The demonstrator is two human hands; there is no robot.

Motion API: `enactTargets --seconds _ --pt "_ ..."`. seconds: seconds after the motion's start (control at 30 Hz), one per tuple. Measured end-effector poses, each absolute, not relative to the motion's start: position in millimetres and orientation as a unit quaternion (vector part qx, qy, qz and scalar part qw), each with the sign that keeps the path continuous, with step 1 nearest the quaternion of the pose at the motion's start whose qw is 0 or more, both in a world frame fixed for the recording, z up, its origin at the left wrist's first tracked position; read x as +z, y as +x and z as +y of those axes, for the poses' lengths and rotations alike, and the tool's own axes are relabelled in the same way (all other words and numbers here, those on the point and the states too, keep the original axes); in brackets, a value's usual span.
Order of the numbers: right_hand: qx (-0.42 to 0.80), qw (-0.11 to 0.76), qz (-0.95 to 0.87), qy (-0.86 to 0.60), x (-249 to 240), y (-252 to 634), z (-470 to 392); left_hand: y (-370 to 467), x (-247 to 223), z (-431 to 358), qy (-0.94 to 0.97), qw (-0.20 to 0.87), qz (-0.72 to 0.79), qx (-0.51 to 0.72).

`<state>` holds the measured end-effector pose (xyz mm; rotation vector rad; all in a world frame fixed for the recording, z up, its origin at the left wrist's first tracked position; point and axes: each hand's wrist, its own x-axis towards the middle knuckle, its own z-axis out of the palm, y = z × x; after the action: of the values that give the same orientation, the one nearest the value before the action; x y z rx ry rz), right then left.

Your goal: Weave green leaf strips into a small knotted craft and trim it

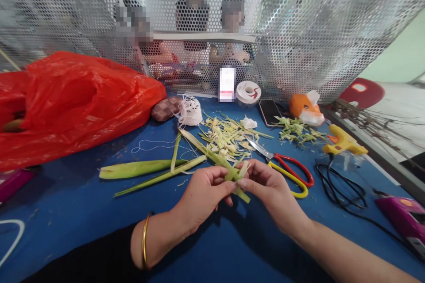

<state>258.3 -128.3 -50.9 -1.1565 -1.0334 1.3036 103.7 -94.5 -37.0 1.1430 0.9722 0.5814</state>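
Between my two hands is a small piece of folded green leaf strips (236,174), crossing each other like a weave. My left hand (209,188) pinches it from the left with thumb and fingers, while my right hand (265,185) grips its right side. One long pale strip (195,143) runs from the piece up and to the left. Left of my hands lie a broad green leaf (139,169) and a narrower folded stalk (159,176). Scissors (265,150) with one red and one yellow handle rest just beyond my right hand, blades apart.
Leaf scraps (226,135) cover the middle of the blue table, behind them white twine (191,111) and a ribbon spool (248,93). A red plastic bag (83,101) fills the left. At right are a yellow glue gun (343,141), its black cable (338,190) and a phone (270,112).
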Motion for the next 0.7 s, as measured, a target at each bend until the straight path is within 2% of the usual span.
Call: enactTargets --seconds 0.33,0.5,0.7 --pt "0.582 0.518 -0.397 -0.486 -53.6 257.6 -128.2 104.7 -43.4 -96.4 0.558 0.603 0.497 0.279" --pt "0.587 0.524 -0.388 -0.48 -53.7 256.0 -127.0 103.6 -43.4 -98.8 0.601 0.573 0.476 0.288" --pt "0.583 0.518 -0.395 -0.486 -56.8 260.1 -126.2 104.2 -45.1 -93.8 0.599 0.63 0.432 0.238"
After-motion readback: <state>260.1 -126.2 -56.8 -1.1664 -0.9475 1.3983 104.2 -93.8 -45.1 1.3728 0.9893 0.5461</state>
